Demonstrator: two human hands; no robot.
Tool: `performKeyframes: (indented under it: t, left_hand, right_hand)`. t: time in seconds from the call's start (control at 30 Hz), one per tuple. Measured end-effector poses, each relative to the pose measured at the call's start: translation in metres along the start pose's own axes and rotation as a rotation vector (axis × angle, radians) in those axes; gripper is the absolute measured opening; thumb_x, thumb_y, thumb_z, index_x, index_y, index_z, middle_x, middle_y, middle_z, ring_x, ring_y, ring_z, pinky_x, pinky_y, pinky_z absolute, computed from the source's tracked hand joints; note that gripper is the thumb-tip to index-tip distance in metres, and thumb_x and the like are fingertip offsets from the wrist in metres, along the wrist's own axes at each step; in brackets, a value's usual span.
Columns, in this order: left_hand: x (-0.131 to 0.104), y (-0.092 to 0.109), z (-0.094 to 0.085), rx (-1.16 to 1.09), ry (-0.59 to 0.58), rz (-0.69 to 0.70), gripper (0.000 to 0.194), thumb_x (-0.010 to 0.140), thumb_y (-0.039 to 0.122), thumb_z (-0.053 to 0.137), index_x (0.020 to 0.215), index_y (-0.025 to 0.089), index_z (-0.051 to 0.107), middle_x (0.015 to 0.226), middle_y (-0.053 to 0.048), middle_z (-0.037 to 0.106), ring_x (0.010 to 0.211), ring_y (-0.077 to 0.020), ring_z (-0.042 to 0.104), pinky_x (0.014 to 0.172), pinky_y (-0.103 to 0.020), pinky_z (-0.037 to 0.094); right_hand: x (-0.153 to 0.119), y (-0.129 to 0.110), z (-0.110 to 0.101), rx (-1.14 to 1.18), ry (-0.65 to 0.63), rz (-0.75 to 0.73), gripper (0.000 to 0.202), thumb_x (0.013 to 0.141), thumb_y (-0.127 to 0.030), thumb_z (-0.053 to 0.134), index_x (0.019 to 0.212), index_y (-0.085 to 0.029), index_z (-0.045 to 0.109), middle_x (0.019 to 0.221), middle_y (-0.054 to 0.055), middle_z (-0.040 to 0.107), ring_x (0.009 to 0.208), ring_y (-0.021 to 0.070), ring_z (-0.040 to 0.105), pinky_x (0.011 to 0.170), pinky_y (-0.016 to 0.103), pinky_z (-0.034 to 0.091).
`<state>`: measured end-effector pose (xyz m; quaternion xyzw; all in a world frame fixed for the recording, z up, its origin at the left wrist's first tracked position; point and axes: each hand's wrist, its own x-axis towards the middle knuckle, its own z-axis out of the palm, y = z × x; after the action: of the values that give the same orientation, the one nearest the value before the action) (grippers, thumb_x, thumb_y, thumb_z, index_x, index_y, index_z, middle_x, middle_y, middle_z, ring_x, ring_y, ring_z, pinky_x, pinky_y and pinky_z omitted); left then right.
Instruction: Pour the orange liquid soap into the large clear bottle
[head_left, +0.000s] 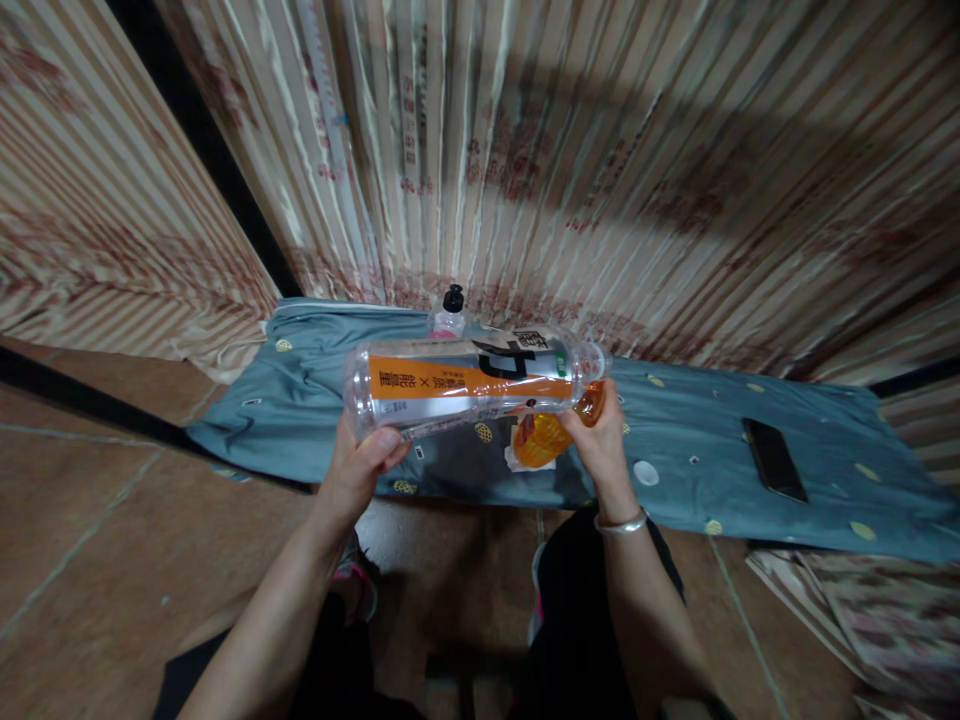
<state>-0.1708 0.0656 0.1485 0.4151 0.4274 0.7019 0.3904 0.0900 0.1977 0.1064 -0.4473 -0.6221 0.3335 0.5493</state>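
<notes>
We are clamping our left hand on the bottom end of a big clear bottle, with the thumb showing in front. Our right hand is curling beside its neck and against an orange bottle, but its fingers are hiding, so we cannot tell which bottle they are gripping. The big bottle is lying sideways in the air, its neck pointing to our right. Both arms are reaching forward from below, and a silver bracelet is circling our right wrist.

The orange bottle is leaning under the big one, with white paper peeking out by its bottom. Just behind the big bottle, a small bottle with a black top is standing, partly blocked from us. A white round thing is lying to the right of our right hand, and a dark phone is resting farther right.

Blue cloth is covering the counter and stretching out past both hands. The near edge is running just past the orange bottle, close to our knees. A striped curtain is hanging along the far edge, walling us in there.
</notes>
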Motion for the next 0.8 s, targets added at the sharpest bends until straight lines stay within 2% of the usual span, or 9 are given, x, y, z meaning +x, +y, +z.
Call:
performKeyframes:
  t: [0.2,0.4,0.67,0.8]
  left_hand:
    - [0.0006,-0.0022,-0.0011,-0.04,-0.024,0.057,0.044,0.075,0.056,0.084,0.095,0.021,0.067,0.063,0.004,0.05,0.045,-0.0074,0.029,0.035,-0.021,0.02]
    - [-0.0007,-0.0023,-0.0022,-0.013,-0.034,0.044,0.037,0.079,0.052,0.08,0.093,0.019,0.069,0.062,0.005,0.048,0.046,-0.0072,0.03,0.037,-0.02,0.023]
    - [0.0007,-0.0032,-0.0007,-0.019,-0.029,0.076,0.039,0.078,0.053,0.08,0.096,0.021,0.067,0.064,0.004,0.051,0.045,-0.0077,0.03,0.035,-0.021,0.02]
    - [-0.0001,-0.0021,-0.0014,0.003,-0.025,0.031,0.038,0.078,0.053,0.078,0.094,0.021,0.067,0.063,0.004,0.049,0.046,-0.0085,0.029,0.037,-0.022,0.021]
  right_hand:
    - [-0.0004,-0.0019,0.0002,-0.007,-0.01,-0.005,0.062,0.066,-0.052,0.089,0.112,-0.023,0.06,0.102,0.006,0.073,0.096,0.0283,0.07,0.092,0.045,0.057]
    - [-0.0003,-0.0031,0.0012,0.002,-0.003,-0.029,0.059,0.066,-0.052,0.089,0.108,-0.024,0.059,0.1,0.004,0.073,0.092,0.0259,0.07,0.087,0.041,0.058]
    - [-0.0007,-0.0028,0.0007,-0.012,-0.004,-0.025,0.058,0.067,-0.052,0.088,0.109,-0.024,0.06,0.102,0.005,0.073,0.093,0.0265,0.07,0.089,0.042,0.058]
    - [-0.0006,-0.0024,0.0006,0.0,-0.005,-0.011,0.059,0.066,-0.051,0.088,0.109,-0.024,0.06,0.103,0.006,0.074,0.094,0.027,0.071,0.088,0.042,0.058]
